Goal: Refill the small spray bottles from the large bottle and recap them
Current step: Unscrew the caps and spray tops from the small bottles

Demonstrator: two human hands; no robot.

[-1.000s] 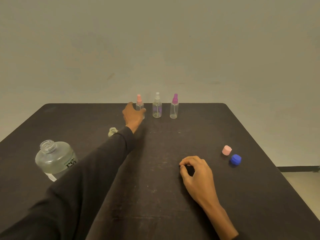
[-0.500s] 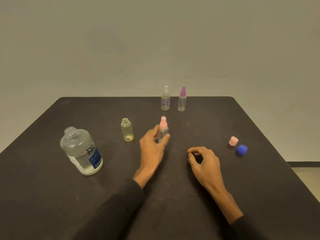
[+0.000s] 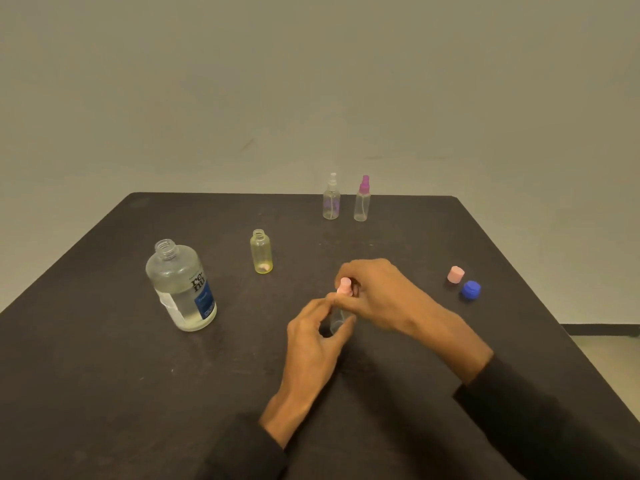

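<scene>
The left hand [image 3: 317, 336] grips the clear body of a small spray bottle [image 3: 341, 315] near the middle of the table [image 3: 104, 358], thumb and fingers curled round it. The right hand [image 3: 377, 296] pinches the bottle's pink spray top [image 3: 345, 285] from above. The large bottle [image 3: 181, 285] stands uncapped toward the left edge, partly filled with clear liquid. Between it and the hands, farther back, stands a small yellowish bottle [image 3: 261, 251] with no cap. Two more spray bottles, one white-topped [image 3: 331, 199] and one purple-topped [image 3: 362, 200], stand side by side at the far edge. A pink cap [image 3: 455, 274] and a blue cap [image 3: 470, 290] lie close together toward the right edge.
</scene>
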